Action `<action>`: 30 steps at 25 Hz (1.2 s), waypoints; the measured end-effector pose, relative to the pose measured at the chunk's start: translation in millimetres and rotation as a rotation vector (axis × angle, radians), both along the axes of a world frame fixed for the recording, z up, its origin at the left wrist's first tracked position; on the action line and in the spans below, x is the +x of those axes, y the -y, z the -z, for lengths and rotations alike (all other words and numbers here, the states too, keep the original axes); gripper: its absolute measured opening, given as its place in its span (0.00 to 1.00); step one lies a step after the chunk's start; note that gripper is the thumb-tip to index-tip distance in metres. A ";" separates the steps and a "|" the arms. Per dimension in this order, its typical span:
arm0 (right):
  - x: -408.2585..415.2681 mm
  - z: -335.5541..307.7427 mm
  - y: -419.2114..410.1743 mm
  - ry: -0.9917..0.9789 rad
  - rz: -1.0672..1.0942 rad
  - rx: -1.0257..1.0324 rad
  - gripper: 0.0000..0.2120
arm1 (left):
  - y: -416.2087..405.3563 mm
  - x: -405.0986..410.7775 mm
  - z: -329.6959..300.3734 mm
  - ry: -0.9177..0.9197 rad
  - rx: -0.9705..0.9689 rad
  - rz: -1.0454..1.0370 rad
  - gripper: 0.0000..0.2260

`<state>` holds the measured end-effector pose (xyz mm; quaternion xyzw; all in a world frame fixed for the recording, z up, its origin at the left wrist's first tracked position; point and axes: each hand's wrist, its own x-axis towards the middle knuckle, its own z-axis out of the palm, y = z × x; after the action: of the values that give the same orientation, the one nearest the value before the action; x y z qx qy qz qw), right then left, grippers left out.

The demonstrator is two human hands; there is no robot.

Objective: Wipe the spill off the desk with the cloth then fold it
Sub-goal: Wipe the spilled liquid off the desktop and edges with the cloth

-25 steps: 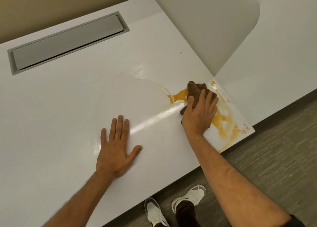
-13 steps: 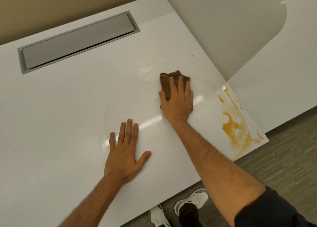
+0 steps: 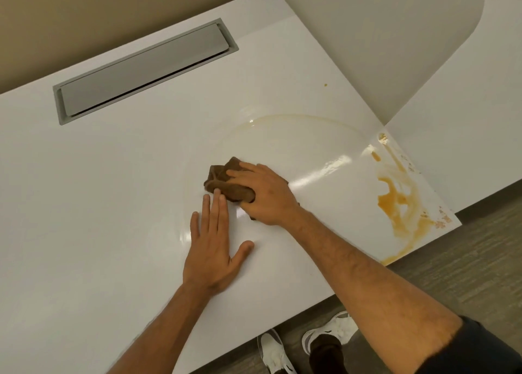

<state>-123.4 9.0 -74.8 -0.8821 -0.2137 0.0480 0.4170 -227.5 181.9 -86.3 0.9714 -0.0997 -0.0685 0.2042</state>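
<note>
Right hand [image 3: 265, 194] presses bunched cloth [image 3: 226, 181] onto desk [image 3: 113, 204].

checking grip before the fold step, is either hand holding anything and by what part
The right hand holds the bunched brown cloth pressed on the desk, gripping its right-hand end. The left hand lies flat, holding nothing.

Cloth [image 3: 226, 183] bunched on the desk [image 3: 113, 204] under the right hand [image 3: 262, 193], left hand [image 3: 211, 249] laid flat just in front, fingertips touching the cloth, spill [image 3: 401, 201] spread at the desk's right corner, cable hatch [image 3: 144, 70] set behind-left.
</note>
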 end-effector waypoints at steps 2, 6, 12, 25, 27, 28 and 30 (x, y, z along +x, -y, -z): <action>-7.6 -11.2 15.3 -0.143 0.242 0.260 0.25 | -0.5 -0.2 -0.5 0.005 0.007 -0.008 0.44; 10.5 -44.7 61.9 -0.151 0.842 0.614 0.24 | -0.1 0.0 0.5 0.002 0.044 0.002 0.43; 43.7 -26.4 116.8 -0.001 1.005 0.053 0.23 | -1.1 1.1 3.7 -0.030 0.088 0.015 0.43; 125.3 -7.7 -8.4 -0.025 0.375 -0.251 0.35 | -1.8 2.4 3.9 -0.031 0.098 0.016 0.44; 112.8 -4.9 -37.5 0.009 0.137 -0.245 0.35 | -2.2 2.1 3.8 -0.025 0.062 0.003 0.44; 102.2 -2.8 -47.8 0.021 0.030 -0.241 0.34 | -1.9 1.5 3.7 -0.015 0.049 -0.005 0.44; 80.8 1.6 -58.9 0.034 -0.131 -0.240 0.33 | -1.0 1.0 3.1 0.017 0.039 -0.034 0.45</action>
<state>-42.5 67.9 -76.4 -0.9106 -0.2705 0.0855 0.3006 -226.5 182.9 -89.5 0.9774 -0.0835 -0.0586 0.1853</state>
